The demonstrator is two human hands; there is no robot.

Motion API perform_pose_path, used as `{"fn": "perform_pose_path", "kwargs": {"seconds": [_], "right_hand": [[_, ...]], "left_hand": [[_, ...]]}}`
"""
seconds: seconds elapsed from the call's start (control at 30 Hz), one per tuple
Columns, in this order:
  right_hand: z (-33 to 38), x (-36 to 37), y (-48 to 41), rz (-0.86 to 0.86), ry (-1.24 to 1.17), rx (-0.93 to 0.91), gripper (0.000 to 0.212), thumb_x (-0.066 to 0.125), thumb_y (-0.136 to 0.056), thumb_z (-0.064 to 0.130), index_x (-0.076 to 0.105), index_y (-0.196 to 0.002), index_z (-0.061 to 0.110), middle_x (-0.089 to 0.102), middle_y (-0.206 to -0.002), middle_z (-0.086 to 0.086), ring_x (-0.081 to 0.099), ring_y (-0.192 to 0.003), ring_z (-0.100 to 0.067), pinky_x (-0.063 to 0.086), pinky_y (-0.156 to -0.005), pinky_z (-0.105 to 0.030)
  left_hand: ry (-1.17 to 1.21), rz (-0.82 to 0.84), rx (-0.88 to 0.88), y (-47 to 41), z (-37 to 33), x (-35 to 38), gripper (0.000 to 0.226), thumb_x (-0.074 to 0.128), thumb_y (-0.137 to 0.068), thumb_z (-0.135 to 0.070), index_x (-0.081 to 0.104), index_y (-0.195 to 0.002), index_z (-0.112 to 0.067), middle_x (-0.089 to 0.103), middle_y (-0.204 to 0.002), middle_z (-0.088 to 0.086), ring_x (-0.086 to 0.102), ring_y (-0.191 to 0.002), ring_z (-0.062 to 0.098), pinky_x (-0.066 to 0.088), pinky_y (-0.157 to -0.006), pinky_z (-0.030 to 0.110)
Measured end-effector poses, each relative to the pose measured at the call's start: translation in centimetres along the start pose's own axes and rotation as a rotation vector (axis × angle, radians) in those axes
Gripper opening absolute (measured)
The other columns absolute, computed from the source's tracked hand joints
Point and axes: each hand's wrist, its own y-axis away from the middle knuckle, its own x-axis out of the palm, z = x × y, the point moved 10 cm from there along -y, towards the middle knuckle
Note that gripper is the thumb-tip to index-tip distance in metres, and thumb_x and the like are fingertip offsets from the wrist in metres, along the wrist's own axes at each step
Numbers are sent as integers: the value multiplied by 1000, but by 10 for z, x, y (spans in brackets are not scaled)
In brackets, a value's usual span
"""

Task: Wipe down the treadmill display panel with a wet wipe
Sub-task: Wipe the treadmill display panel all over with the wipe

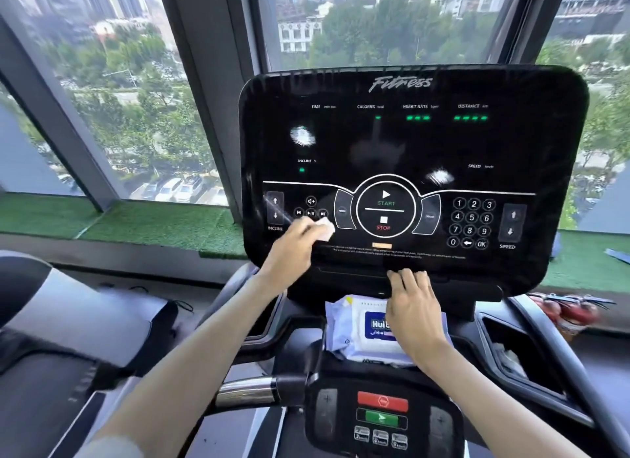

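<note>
The black glossy treadmill display panel (409, 144) fills the upper middle of the view, with green readouts, a START/STOP dial and a number pad. My left hand (293, 249) holds a small white wet wipe (325, 226) against the panel's lower left, just under the media buttons. My right hand (414, 307) rests with straight fingers on the panel's bottom edge, its fingertips touching the ledge. Under that hand lies a white and blue pack of wet wipes (354, 328), partly hidden by it.
Below sits a lower control pad (381, 416) with a red and a green button. Chrome handlebar (245, 391) at lower left. A recessed cup tray (518, 348) lies at right. Windows and green turf ledge (136, 225) stand behind; another treadmill (68, 321) at left.
</note>
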Motion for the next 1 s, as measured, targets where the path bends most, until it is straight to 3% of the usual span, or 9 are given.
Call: {"fn": "perform_pose_path", "kwargs": {"seconds": [0.13, 0.2, 0.37, 0.57, 0.67, 0.77, 0.87, 0.93, 1.0], "right_hand": [[2, -2, -1, -5, -6, 8, 42, 66, -59, -8, 62, -100, -4, 56, -81, -14, 48, -77, -33, 51, -82, -48], [2, -5, -3, -16, -14, 2, 36, 67, -59, -9, 63, -94, -1, 55, -78, -12, 50, -73, -32, 53, -78, -44], [-8, -14, -8, -25, -125, -53, 36, 69, -54, -10, 67, -89, 1, 61, -77, -9, 57, -70, -29, 53, -59, -32], [-89, -50, -11, -154, -194, 168, 35, 40, -71, 4, 67, -93, 1, 64, -92, -13, 54, -86, -31, 41, -81, -37], [-136, -56, 0, -115, -224, 304, 26, 53, -69, -8, 66, -89, 0, 64, -87, -15, 56, -83, -35, 42, -76, -40], [-161, -53, 13, -41, -269, 338, 32, 56, -66, -12, 67, -93, 3, 64, -90, -13, 55, -87, -35, 47, -74, -43], [-164, -41, 16, 30, -306, 315, 35, 55, -67, -12, 68, -94, 6, 64, -91, -10, 55, -88, -33, 49, -71, -40], [-159, -39, 15, 45, -334, 292, 36, 55, -65, -12, 68, -94, 5, 64, -90, -9, 55, -86, -31, 49, -73, -38], [-158, -40, 15, 45, -341, 281, 36, 56, -65, -12, 68, -94, 4, 64, -91, -9, 55, -85, -31, 49, -74, -37]], "left_hand": [[74, -421, -591, 12, 76, -59, 41, 44, -83, 11, 55, -116, -11, 50, -109, 10, 56, -85, 26, 53, -70, 37], [77, -490, -704, 20, 59, -52, 45, 45, -79, 12, 54, -116, -11, 49, -112, 11, 56, -92, 29, 51, -74, 39], [223, -434, -597, 8, -40, 12, 45, 48, -77, 12, 53, -116, -9, 50, -106, 8, 53, -96, 25, 47, -74, 33], [381, -242, -364, -43, -160, 81, 28, 40, -88, -11, 52, -113, -16, 50, -98, 4, 51, -92, 23, 46, -78, 39], [427, -88, -165, -72, -218, 102, 33, 46, -85, -7, 60, -113, -17, 53, -96, 5, 54, -92, 25, 49, -77, 44], [367, -294, -97, -92, -211, 59, 46, 47, -73, 8, 68, -110, -9, 55, -91, 9, 53, -88, 21, 48, -77, 34], [210, -614, -316, -103, -142, -8, 48, 46, -71, 15, 64, -111, -2, 53, -94, 16, 48, -87, 16, 39, -79, 22], [176, -610, -468, -111, -111, -23, 53, 43, -76, 16, 60, -120, -8, 50, -103, 15, 48, -97, 19, 35, -83, 15], [138, -552, -468, -125, -120, -14, 55, 44, -78, 17, 57, -124, -11, 49, -107, 12, 48, -101, 21, 37, -84, 15]]}}
